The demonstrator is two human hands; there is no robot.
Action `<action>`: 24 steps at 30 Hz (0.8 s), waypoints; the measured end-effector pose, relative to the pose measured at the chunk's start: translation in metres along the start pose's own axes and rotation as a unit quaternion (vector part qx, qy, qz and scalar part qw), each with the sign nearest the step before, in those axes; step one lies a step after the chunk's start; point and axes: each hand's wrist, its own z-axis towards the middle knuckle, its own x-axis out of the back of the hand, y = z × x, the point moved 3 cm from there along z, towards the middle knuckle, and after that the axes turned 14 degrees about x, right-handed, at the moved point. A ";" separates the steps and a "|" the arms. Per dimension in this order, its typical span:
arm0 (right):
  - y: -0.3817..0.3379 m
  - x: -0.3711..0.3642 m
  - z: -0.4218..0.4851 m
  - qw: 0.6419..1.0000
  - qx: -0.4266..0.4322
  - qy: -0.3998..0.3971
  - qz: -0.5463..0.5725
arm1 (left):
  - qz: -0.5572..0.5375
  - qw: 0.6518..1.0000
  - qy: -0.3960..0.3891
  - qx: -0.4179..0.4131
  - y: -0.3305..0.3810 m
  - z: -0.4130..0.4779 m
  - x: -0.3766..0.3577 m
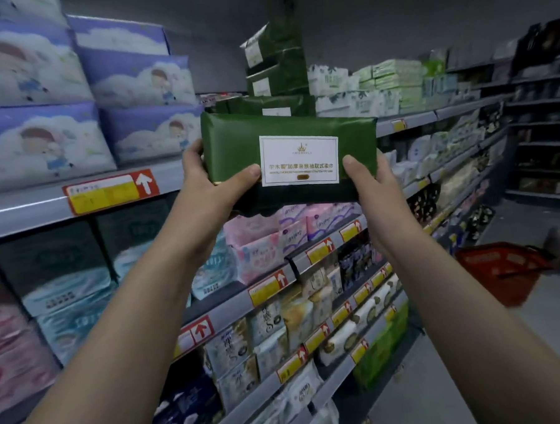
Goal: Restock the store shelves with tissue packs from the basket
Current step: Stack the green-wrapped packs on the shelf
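You hold a green pack [236, 142] up in front of the top shelf [29, 212], label facing you. Your left hand [210, 183] grips its left end, thumb on the front and fingers round the edge. Your right hand [369, 181] grips the right end the same way. Just behind it, a green stack [275, 63] stands on that shelf, between purple packs [136, 99] and white packs [337, 89]. The red basket [502, 271] sits on the floor [537, 328], well off to your right.
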 end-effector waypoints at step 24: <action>0.090 -0.022 0.326 0.989 0.118 -0.085 0.014 | 0.284 0.915 0.261 -0.119 0.065 0.252 -0.085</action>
